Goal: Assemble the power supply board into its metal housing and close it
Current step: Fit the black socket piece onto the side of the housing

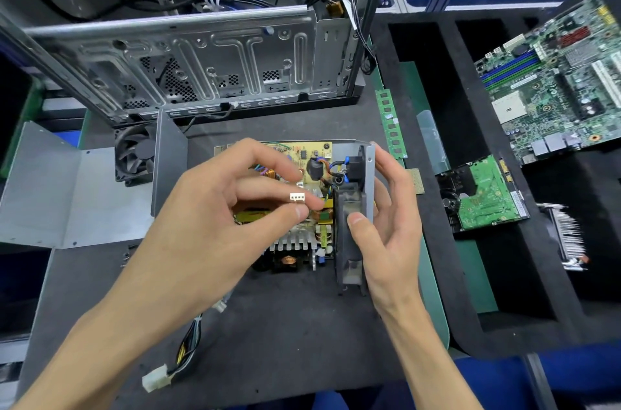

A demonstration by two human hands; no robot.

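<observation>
Left hand (215, 208) pinches a small white connector (297, 197) between thumb and fingertips above the power supply board (295, 208), which sits in its open metal housing (368, 174) on the dark mat (285, 325). Right hand (386, 225) grips the black fan (347, 241) standing against the housing's right wall, thumb on its near face. The grey housing cover (67, 194) lies to the left.

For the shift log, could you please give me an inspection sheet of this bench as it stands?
Surface: dark mat.
Job's things: power supply board in open housing; cover lies left.
Clutter: RAM stick, loose fan.
Grips: left hand pinches white connector; right hand holds black fan.
Cables: harness trails toward viewer.
Surroundings: PC chassis, motherboard, hard drive.
</observation>
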